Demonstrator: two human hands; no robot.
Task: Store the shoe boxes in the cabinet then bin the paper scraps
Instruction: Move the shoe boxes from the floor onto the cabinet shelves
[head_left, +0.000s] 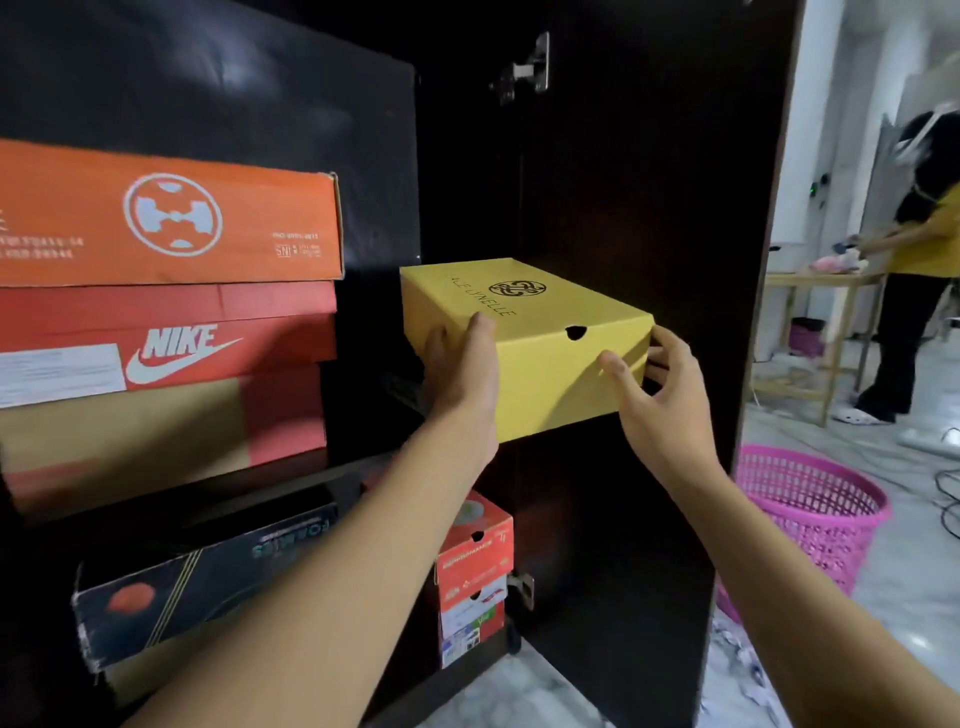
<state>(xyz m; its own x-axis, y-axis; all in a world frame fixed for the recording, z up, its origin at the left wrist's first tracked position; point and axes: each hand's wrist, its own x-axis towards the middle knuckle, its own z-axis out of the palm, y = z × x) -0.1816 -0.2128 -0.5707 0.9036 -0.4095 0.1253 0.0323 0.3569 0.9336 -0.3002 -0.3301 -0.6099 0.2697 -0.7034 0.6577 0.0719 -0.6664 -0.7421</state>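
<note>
Gripping the yellow shoe box (540, 332), left hand (462, 374) and right hand (660, 395), beside the cabinet's (623, 182) stacked boxes (166, 291).

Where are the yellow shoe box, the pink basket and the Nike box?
yellow shoe box (550, 318): head view, lid top.
pink basket (821, 530): head view, mesh wall.
Nike box (280, 332): head view, red front face.

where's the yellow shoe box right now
Head view, centre: the yellow shoe box is held between the left hand and right hand at the upper shelf, right of the orange boxes.
</note>
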